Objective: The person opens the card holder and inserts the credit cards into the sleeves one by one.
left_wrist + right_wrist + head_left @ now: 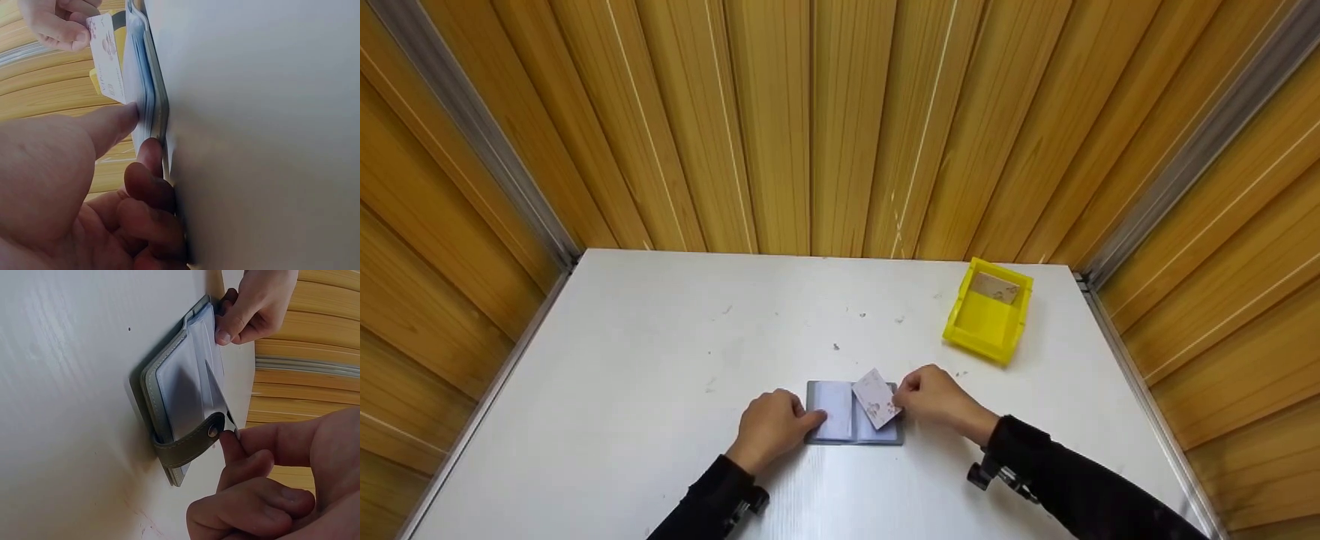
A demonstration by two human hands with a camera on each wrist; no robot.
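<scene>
A card holder (pixel 834 420) lies spread on the table, with clear plastic sleeves inside a grey-green cover. At its left edge, my left hand (pixel 771 424) grips it, thumb on the sleeves and fingers against the cover's edge. My right hand (pixel 941 397) pinches a pale printed card (pixel 875 396) by its right side, tilted over the right-hand sleeves. Small reddish prints and lettering show on the card (pixel 107 56) in the left wrist view. A snap strap (pixel 191 445) stands up near my right fingertips in the right wrist view. Whether the card's lower end is inside a sleeve, I cannot tell.
A yellow bin (pixel 986 322) stands at the back right of the white table (pixel 660 337), with a brownish card (pixel 995 287) leaning inside its far end. Wood-patterned panels (pixel 840 127) wall the table at the back and both sides.
</scene>
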